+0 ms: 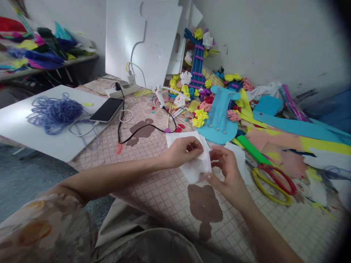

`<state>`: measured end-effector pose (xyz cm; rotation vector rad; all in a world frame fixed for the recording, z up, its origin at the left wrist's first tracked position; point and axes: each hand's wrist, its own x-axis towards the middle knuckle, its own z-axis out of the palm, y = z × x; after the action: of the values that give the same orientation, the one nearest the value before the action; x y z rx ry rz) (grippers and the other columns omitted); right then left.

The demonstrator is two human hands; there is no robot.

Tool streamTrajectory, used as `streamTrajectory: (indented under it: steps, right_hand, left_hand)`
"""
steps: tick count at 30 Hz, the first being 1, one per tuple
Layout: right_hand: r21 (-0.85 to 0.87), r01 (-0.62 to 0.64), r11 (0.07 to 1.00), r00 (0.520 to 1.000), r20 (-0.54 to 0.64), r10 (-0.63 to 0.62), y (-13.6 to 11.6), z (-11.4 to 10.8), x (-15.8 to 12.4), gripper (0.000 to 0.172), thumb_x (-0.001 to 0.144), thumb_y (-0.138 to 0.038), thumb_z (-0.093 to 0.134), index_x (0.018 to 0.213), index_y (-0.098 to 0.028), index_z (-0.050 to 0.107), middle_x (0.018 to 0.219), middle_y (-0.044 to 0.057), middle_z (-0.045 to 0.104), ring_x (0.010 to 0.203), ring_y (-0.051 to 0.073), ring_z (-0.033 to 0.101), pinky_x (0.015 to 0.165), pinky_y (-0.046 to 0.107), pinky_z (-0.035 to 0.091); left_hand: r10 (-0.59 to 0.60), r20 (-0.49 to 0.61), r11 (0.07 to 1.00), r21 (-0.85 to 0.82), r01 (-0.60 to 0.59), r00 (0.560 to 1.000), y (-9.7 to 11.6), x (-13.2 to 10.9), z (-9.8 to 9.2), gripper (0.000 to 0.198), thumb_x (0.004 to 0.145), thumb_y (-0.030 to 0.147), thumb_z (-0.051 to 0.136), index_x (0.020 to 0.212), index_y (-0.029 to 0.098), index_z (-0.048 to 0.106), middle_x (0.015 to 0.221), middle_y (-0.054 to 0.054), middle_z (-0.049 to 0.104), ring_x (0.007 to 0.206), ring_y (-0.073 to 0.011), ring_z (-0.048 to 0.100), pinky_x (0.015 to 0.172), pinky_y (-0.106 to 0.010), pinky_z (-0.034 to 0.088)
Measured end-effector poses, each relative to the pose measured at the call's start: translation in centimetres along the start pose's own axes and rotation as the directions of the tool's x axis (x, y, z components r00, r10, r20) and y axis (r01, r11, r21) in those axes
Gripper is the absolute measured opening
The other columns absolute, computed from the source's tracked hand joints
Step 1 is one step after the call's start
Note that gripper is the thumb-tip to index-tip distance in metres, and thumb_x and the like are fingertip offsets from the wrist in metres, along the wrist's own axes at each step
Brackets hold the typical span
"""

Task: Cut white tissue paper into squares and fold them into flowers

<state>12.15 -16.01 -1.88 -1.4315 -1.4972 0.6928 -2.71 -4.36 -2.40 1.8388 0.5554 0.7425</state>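
Note:
Over the patterned tabletop, my left hand [185, 150] pinches a white sheet of thin paper [192, 171] with thumb and forefinger. My right hand [226, 171] is at the sheet's right side, fingers curled and apart, the thumb near its lower right edge; whether it grips the paper is unclear. More white paper [238, 157] lies just behind my right hand. To the right rest scissors [271, 182] with red and yellow handles, beside a green strip [253, 149]. Beyond my hands lies a light-blue cut-out shape [219, 117] with strings along it.
A hot glue gun [160, 98] stands behind, its black cable crossing the table. At left are a phone [106, 110] and purple yarn [56, 111] on a white board [55, 146]. Crumpled paper flowers [200, 117] and a dark-blue guitar-neck shape [197, 64] sit at the back. Paper scraps [287, 146] cover the right.

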Motion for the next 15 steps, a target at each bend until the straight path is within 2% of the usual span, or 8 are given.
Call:
streamTrajectory:
  steps: [2,3,6,9,12,15]
  right_hand:
    - [-0.059,-0.008,0.998,1.000,0.015,0.009,-0.2,0.4,-0.1,0.084,0.068,-0.033,0.072,0.138,-0.029,0.026,0.134,0.010,0.040,0.118,0.026,0.044,0.091,0.039,0.044]
    - [-0.038,-0.051,0.998,0.999,0.017,0.051,-0.2,0.6,-0.1,0.086,0.070,-0.033,0.071,0.140,-0.030,0.022,0.137,0.010,0.039,0.120,0.026,0.044,0.091,0.040,0.044]
    - [0.202,-0.220,0.954,0.975,0.035,0.217,0.2,0.7,0.3,0.070,0.079,-0.033,0.061,0.138,-0.031,0.024,0.121,0.008,0.055,0.100,0.022,0.059,0.079,0.038,0.050]
    - [0.398,-0.318,0.861,0.940,0.017,0.340,1.0,0.1,0.9,0.051,0.080,-0.032,0.059,0.128,-0.028,0.040,0.098,0.004,0.064,0.081,0.018,0.063,0.068,0.032,0.052]
    - [0.468,-0.329,0.820,0.907,-0.083,0.412,1.7,-0.9,1.5,0.042,0.077,-0.030,0.062,0.117,-0.027,0.051,0.086,0.001,0.064,0.073,0.016,0.061,0.060,0.026,0.049]
    - [0.475,-0.310,0.824,0.891,-0.157,0.425,2.7,-1.9,1.9,0.039,0.076,-0.029,0.063,0.113,-0.028,0.054,0.083,0.000,0.062,0.070,0.015,0.060,0.056,0.025,0.047]
  left_hand:
    - [-0.017,-0.045,0.999,-0.034,0.015,0.999,0.1,0.2,-0.1,0.012,0.079,0.022,0.055,0.080,0.011,0.059,0.078,-0.003,0.060,0.070,-0.0087,0.054,0.064,-0.020,0.045]
    - [-0.033,-0.058,0.998,-0.054,0.030,0.998,0.1,0.2,-0.1,0.011,0.078,0.022,0.056,0.080,0.011,0.060,0.079,-0.003,0.060,0.071,-0.0088,0.054,0.064,-0.020,0.044]
    - [-0.116,-0.058,0.986,-0.125,0.108,0.992,0.3,0.2,0.0,0.011,0.078,0.021,0.057,0.079,0.011,0.059,0.079,-0.003,0.059,0.069,-0.0075,0.052,0.060,-0.018,0.042]
    - [-0.290,-0.014,0.932,-0.233,0.279,0.957,0.6,0.3,0.0,0.017,0.079,0.027,0.058,0.086,0.011,0.060,0.077,-0.001,0.058,0.060,-0.0051,0.048,0.052,-0.016,0.038]
    - [-0.454,0.190,0.780,-0.387,0.492,0.870,0.7,0.3,-0.3,0.029,0.076,0.032,0.063,0.098,0.013,0.059,0.077,-0.002,0.061,0.056,-0.0058,0.051,0.048,-0.016,0.038]
    - [-0.466,0.415,0.639,-0.454,0.621,0.782,0.3,0.4,-0.7,0.033,0.066,0.026,0.073,0.094,0.012,0.062,0.081,-0.004,0.064,0.062,-0.0086,0.058,0.053,-0.019,0.045]
